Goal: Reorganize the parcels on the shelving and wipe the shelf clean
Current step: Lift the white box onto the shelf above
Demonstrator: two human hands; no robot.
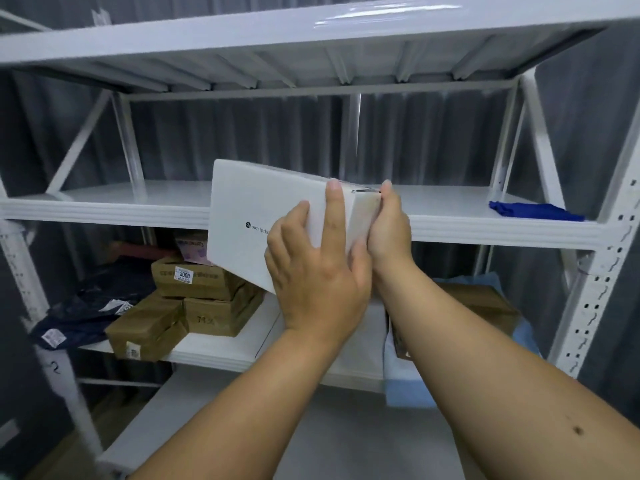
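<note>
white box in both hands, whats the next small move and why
Probably ease the white box forward and set it flat on the middle shelf. Both the left hand and the right hand grip its near end, it is tilted in front of that shelf's edge, and the board behind it looks bare apart from the blue cloth at the far right.

White box (256, 216): smooth matt card. Shelving (104, 206): white painted metal, slight sheen. Brown parcels (194, 303): rough matt cardboard, paper labels. Dark bag (86, 306): glossy plastic. Blue cloth (533, 211): soft fabric.
</note>
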